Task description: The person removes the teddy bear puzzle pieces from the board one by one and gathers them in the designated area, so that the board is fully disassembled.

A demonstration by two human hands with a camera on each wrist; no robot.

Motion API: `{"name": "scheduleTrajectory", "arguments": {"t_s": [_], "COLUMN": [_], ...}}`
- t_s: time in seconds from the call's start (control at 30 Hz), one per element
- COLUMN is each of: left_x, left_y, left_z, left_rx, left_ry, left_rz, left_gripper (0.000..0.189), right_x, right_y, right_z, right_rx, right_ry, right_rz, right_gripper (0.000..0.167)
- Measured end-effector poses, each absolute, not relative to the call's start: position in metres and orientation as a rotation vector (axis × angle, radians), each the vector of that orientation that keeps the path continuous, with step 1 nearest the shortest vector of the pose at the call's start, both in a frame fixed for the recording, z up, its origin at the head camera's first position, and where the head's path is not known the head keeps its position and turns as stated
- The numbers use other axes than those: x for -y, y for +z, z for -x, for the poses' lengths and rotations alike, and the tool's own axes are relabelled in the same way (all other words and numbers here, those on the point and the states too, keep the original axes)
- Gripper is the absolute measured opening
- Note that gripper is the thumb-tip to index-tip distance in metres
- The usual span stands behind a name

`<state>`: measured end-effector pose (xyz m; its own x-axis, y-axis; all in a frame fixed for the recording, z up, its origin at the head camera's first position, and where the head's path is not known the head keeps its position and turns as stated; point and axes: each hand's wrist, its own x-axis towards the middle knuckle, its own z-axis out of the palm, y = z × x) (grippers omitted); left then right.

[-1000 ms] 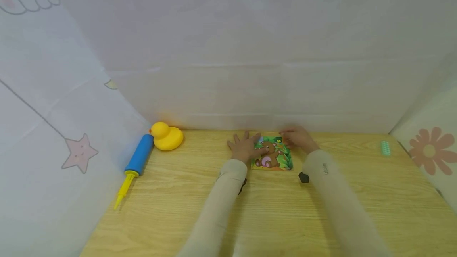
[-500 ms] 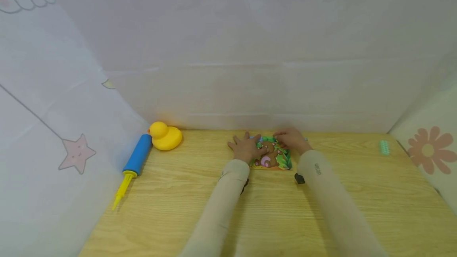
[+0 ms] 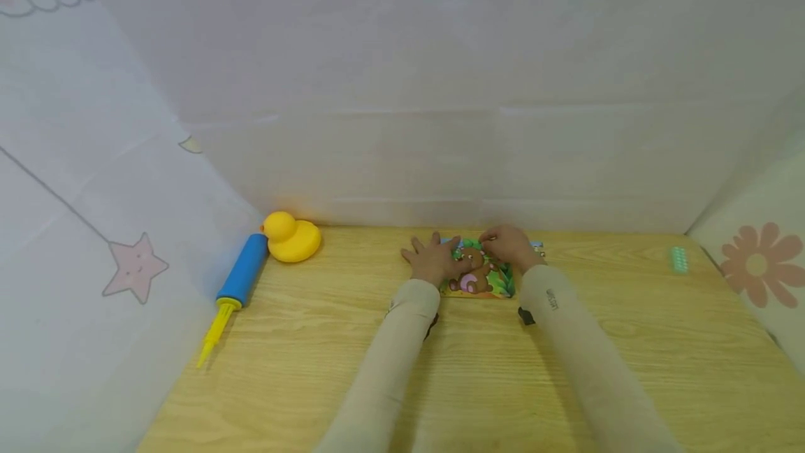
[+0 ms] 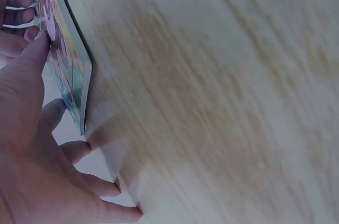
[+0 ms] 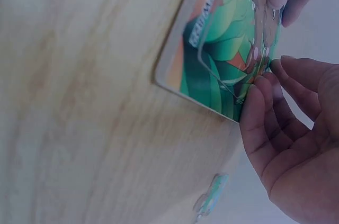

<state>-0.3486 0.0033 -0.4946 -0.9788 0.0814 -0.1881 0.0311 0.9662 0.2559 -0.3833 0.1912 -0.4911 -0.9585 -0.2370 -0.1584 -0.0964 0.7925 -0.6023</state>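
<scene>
The left hand [image 3: 432, 263] lies with its fingers spread wide and gripping nothing; its thumb [image 4: 37, 52] rests on the bear picture of the board [image 3: 479, 286], its index finger touches the board near the far left corner, and the other three fingertips stand on the table [image 3: 302, 341] just beside the board's left edge. The board lies flat under the thumb, between the two hands. The right hand [image 3: 508, 246] is over the board's far right part, its fingers curled inward and their tips close together at the printed surface; whether they pinch something there I cannot tell. A small loose piece [image 5: 214, 195] lies on the table just to the right of the right fingers, apart from the board. Well to the left of the left fingers sits a yellow duck [image 3: 293, 239], and touching or nearly touching it is a blue pump [image 3: 244, 268], its yellow nozzle pointing back toward the person. Far to the right of the right fingers, near the flower print [image 3: 757, 265], lies a small green item [image 3: 679, 259].
</scene>
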Motion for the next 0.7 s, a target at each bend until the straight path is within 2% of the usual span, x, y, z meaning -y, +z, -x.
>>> {"name": "scheduleTrajectory", "arguments": {"t_s": [0.33, 0.7], "left_x": [-0.0047, -0.0030], "left_y": [-0.4948, -0.4974], "left_z": [0.3461, 0.3454], "left_rx": [-2.927, -2.946], "left_ry": [0.371, 0.388], "left_rz": [-0.076, -0.062], "left_gripper": [0.074, 0.073], "right_x": [-0.1862, -0.1842], "right_y": [-0.4863, -0.4877], "right_z": [0.3867, 0.3847], "right_rx": [-2.846, -2.828], "right_ry": [-0.768, -0.934], "right_rz": [0.295, 0.215], "right_gripper": [0.023, 0.025]}}
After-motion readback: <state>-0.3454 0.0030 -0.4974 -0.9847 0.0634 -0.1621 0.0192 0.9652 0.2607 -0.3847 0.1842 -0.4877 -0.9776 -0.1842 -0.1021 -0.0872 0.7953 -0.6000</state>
